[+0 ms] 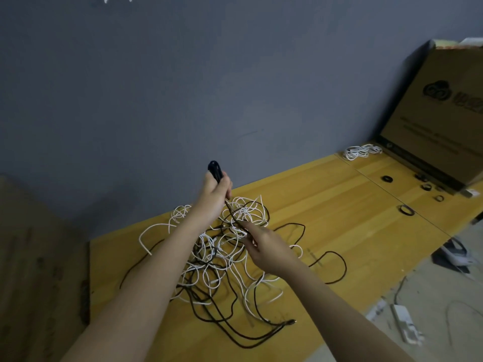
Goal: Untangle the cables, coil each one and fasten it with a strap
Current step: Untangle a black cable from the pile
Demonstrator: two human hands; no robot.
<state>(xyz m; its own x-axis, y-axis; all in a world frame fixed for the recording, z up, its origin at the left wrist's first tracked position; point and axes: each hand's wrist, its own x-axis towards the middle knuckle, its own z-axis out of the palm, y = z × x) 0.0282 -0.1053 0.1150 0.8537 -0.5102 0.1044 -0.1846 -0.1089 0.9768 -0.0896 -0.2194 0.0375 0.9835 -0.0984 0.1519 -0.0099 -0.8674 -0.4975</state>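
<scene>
Head camera footage showed a yellow wooden tabletop [326, 205] set against a grey-blue wall [183, 87], with a tangled heap of thin white and black cables [222, 262] lying near its middle. The left hand [215, 190] was raised above the far side of the heap, its fingers curled round a small black looped bundle of cable [214, 171] whose top stuck up out of the fist. A dark cable strand [231, 211] ran taut from that fist down to the right hand [264, 244], which pinched it between thumb and fingertips just over the heap. Loose black loops trailed out of the tangle toward the right and toward the near edge of the table. At the far right end of the tabletop lay a coiled bunch of white cable [362, 151], just beside a large brown cardboard box [439, 113] printed with a dark logo. Several small black ring-shaped straps [407, 210] lay scattered on the wood in front of that box, well apart from the tangle. Beyond the table's right edge, a white power strip [405, 325] rested on the pale floor.
</scene>
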